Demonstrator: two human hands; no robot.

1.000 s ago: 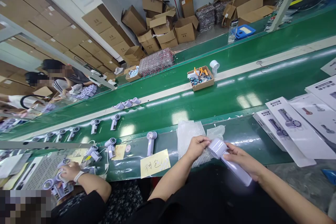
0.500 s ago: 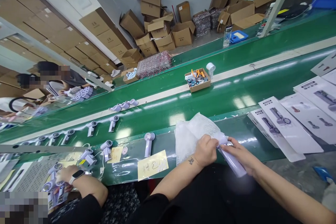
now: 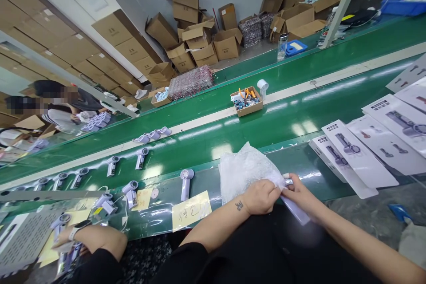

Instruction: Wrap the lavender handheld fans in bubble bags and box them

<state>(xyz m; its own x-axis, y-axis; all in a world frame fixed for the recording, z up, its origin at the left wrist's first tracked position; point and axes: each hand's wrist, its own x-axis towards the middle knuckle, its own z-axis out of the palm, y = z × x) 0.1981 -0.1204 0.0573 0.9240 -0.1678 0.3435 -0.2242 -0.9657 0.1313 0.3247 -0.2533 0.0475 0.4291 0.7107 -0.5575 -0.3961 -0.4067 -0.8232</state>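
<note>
Near the front edge of the bench, my left hand [image 3: 261,196] is closed on the mouth of a white bubble-wrap bag [image 3: 241,173]. My right hand [image 3: 299,194] grips a lilac handheld fan [image 3: 297,213] at its upper part, its handle slanting down to the right. The fan's head is mostly hidden by the bag's edge and my fingers, so how far it is inside I cannot tell. To the left, another handheld fan [image 3: 185,185] lies on the bench by a yellow note with handwriting [image 3: 192,211].
Printed fan boxes [image 3: 354,153] lie overlapping at the right. Several fans rest along the green conveyor [image 3: 199,142]. Beyond stands a small carton of parts [image 3: 249,108] beside a white cup-like piece [image 3: 262,86]. At the lower left, a co-worker's arm [image 3: 103,239] reaches among fans.
The bag's mouth has come over the fan's head, which showed more before. My left hand has shifted slightly down, away from the fan's head. The co-worker's hand at left has moved lower.
</note>
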